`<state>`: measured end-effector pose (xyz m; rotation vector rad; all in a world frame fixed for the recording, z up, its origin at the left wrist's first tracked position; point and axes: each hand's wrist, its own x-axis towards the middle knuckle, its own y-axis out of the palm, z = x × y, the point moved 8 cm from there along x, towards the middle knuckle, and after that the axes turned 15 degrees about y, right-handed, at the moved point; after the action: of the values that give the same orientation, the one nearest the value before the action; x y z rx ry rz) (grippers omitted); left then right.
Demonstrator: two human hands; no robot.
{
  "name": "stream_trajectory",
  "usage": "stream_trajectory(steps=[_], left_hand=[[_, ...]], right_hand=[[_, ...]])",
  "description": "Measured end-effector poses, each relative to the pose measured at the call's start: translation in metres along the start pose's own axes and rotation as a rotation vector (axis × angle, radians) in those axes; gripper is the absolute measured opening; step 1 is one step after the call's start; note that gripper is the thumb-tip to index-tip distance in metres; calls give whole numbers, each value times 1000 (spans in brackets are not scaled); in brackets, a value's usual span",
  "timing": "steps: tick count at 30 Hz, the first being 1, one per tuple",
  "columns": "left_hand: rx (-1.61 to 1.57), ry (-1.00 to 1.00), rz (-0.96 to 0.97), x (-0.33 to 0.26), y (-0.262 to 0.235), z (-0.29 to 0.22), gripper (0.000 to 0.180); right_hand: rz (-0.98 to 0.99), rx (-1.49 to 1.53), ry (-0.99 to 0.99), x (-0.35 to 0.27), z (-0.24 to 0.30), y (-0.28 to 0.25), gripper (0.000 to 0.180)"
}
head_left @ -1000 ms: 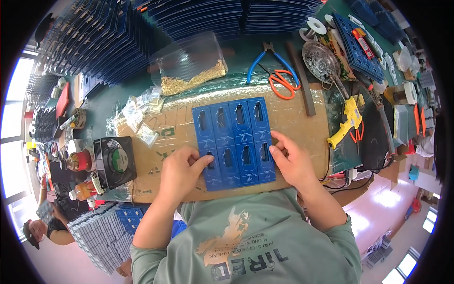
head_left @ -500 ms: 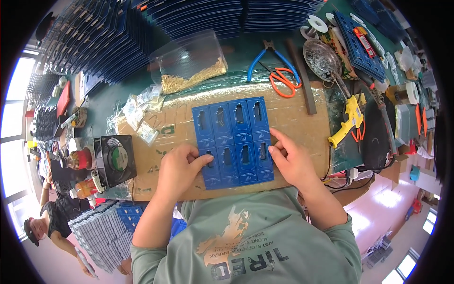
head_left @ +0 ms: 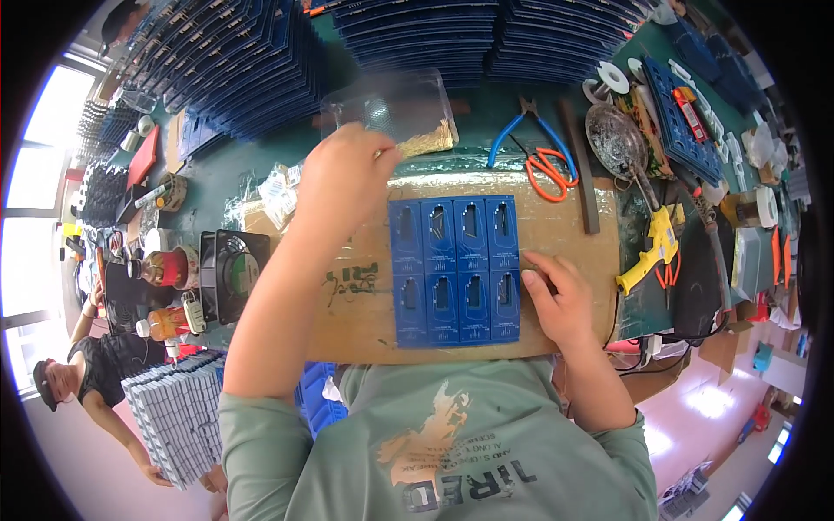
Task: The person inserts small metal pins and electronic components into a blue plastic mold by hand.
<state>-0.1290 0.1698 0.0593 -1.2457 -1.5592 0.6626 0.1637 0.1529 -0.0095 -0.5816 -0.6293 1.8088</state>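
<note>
A blue circuit board panel (head_left: 458, 270) with two rows of slotted sections lies flat on a cardboard sheet (head_left: 343, 334) in front of me. My right hand (head_left: 563, 300) is at the panel's right edge, thumb and forefinger pinched against it. Beyond the panel's far left corner, my left hand (head_left: 352, 169) is raised over the near side of a clear plastic tray (head_left: 382, 91). Its fingertips are pinched together; whatever is between them is too small to make out. Small gold-coloured metal pieces (head_left: 430, 139) lie heaped in the tray, partly hidden by this hand.
Blue-handled cutters (head_left: 532, 130), orange-handled scissors (head_left: 549, 174) and a dark bar (head_left: 578, 165) lie beyond the panel. A yellow soldering gun (head_left: 656, 247) is at right, a black fan (head_left: 233, 276) at left. Stacked blue boards (head_left: 417, 43) line the back. Another person (head_left: 109, 373) stands at far left.
My left hand has left the panel's left edge and moved forward to the plastic tray. My right hand stays at the panel's right edge. The whole view has shifted slightly.
</note>
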Motion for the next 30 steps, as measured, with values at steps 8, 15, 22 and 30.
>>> stream_trajectory(steps=[8,15,22,30], left_hand=[[148,-109,585,67,83,32,23],[151,-60,683,64,98,46,23],[-102,-121,368,49,60,47,25],[-365,-317,181,32,40,64,23]], right_hand=[[-49,91,-11,3,-6,-2,21],[-54,133,-31,3,-5,-3,20],[-28,146,-4,4,-8,-2,20],[-40,189,-18,5,-6,-4,19]])
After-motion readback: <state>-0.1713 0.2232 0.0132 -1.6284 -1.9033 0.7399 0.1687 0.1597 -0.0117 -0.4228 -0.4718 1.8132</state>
